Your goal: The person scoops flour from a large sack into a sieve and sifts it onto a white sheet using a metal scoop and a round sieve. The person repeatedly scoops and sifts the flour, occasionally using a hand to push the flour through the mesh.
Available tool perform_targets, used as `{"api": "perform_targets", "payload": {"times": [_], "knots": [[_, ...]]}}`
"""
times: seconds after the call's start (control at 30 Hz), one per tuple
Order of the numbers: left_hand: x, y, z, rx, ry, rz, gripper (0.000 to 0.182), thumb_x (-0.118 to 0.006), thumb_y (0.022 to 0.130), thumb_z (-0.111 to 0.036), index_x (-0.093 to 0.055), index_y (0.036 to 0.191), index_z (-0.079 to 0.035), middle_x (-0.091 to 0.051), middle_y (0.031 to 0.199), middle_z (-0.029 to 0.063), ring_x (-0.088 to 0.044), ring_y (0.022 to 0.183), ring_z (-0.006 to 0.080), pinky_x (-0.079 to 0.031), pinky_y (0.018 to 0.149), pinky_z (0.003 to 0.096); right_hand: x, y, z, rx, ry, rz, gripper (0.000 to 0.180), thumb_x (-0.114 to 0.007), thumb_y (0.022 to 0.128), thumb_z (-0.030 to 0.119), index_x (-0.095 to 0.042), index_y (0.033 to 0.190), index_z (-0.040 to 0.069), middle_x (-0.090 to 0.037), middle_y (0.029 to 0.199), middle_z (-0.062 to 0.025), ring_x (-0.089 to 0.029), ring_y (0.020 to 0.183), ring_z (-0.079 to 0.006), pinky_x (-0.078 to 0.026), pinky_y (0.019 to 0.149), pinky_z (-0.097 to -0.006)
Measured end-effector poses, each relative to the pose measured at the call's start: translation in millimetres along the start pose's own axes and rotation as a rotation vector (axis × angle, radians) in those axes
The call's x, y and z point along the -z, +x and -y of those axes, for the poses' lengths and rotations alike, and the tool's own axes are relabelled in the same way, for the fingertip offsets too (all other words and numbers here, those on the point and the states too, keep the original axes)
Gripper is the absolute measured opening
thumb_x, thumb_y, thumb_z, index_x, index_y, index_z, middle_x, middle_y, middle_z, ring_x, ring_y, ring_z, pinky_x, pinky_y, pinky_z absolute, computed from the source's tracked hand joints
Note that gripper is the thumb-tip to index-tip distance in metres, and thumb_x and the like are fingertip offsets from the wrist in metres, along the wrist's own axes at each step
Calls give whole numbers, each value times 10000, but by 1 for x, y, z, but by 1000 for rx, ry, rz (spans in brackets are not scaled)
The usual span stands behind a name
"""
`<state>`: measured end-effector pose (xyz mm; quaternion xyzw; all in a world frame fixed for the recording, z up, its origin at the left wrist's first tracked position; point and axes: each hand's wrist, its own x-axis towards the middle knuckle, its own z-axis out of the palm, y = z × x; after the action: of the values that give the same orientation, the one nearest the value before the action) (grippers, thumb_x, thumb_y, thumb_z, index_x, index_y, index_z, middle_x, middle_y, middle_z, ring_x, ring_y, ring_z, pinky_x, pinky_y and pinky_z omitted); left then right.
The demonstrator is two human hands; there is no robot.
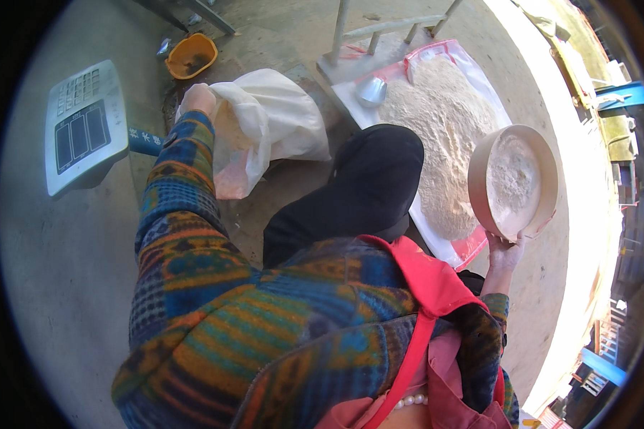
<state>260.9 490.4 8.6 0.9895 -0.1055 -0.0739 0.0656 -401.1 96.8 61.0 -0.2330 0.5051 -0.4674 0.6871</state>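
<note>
My left hand (pixel 198 100) grips the mouth of a white woven sack (pixel 287 115), which slumps on its side on the floor and gapes towards me. Pinkish-tan material shows just inside the opening; the rest of the contents is hidden. At the right, my right hand (pixel 505 252) holds the lower rim of a round sieve (pixel 478 185) with a tall pale wall. A heap of whitish powder (pixel 515 174) lies inside it. Beside the sieve, a broad mound of beige powder (pixel 434 118) spreads over a white plastic sheet (pixel 456 252) with red edges.
A small metal cup (pixel 372 91) rests at the mound's far left edge. To my left stands a scale's display head (pixel 86 128) on a blue post (pixel 145 142). Farther off are an orange plastic basin (pixel 191 56) and a grey metal frame (pixel 386 27). My black-clad knee (pixel 378 161) lies between sack and mound.
</note>
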Motion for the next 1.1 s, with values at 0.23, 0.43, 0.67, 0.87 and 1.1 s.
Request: {"api": "perform_targets", "payload": {"times": [0.23,0.43,0.67,0.87,1.1], "knots": [[-3,22,-60,-75,-76,44,292,-523,896,-132,-680,1141,-109,-638,1198,149,-585,1139,333,-460,960,402,14,-1,2,-4,0,-18,550,-488,942,383,-390,1366,46,-390,1380,-166,-432,1222,-377,-402,942,-624],[-46,82,-90,115,-640,-98,288,-500,890,-97,-656,1130,-62,-642,1171,144,-601,1100,321,-476,917,380,6,-2,0,1,4,-53,550,-496,940,374,-390,1368,46,-390,1386,-163,-427,1233,-375,-390,948,-627],[-26,83,-145,393,-1584,-99,260,-520,859,-113,-623,1078,-19,-654,1080,108,-618,1045,262,-484,847,336,9,7,3,-6,14,-117,536,-496,941,382,-417,1354,50,-409,1378,-155,-442,1218,-363,-396,933,-619],[8,110,-139,388,-1372,-195,290,-505,872,-109,-621,1124,-26,-641,1138,122,-608,1080,284,-483,880,359,5,14,-7,-50,9,-78,510,-492,952,374,-440,1336,43,-417,1373,-155,-443,1222,-346,-401,941,-600],[74,75,-119,-55,88,-167,299,-500,917,-123,-639,1178,-78,-620,1233,98,-584,1155,265,-489,912,358,-16,18,-8,-79,-49,-85,526,-485,957,374,-415,1352,35,-429,1368,-156,-445,1226,-349,-383,972,-607]]}}
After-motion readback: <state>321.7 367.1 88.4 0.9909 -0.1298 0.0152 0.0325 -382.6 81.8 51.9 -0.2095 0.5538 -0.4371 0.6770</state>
